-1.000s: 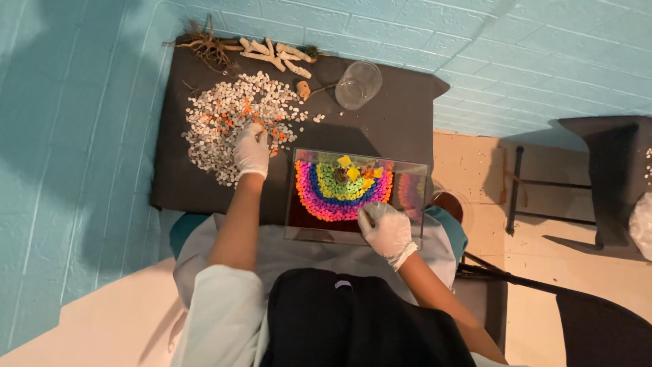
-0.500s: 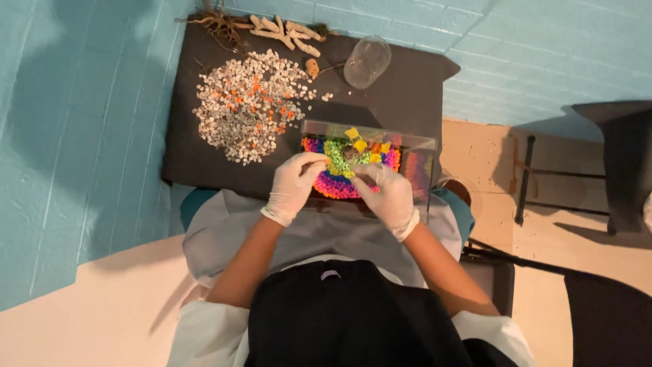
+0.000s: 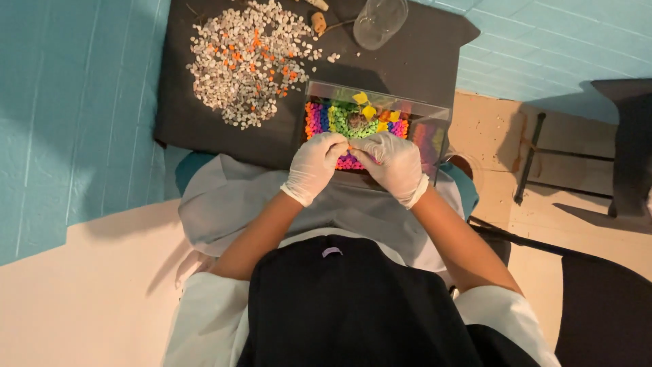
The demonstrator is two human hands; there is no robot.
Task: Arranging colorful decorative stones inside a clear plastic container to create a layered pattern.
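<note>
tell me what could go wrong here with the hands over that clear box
The left hand and right hand pinch something small and orange above the near edge of the clear box; in gloves it could slip and land on the wrong colour band of the pebbles. A wrist pressing the near wall might tip the box or smear the bands. The loose pile lies close to the table edge, so a sweeping forearm could scatter it.

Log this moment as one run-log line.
left hand: gloved, fingertips meeting right's | right hand: gloved, pinching small orange piece | clear box: rainbow-coloured pebbles | white and orange pebble pile on dark table
</note>
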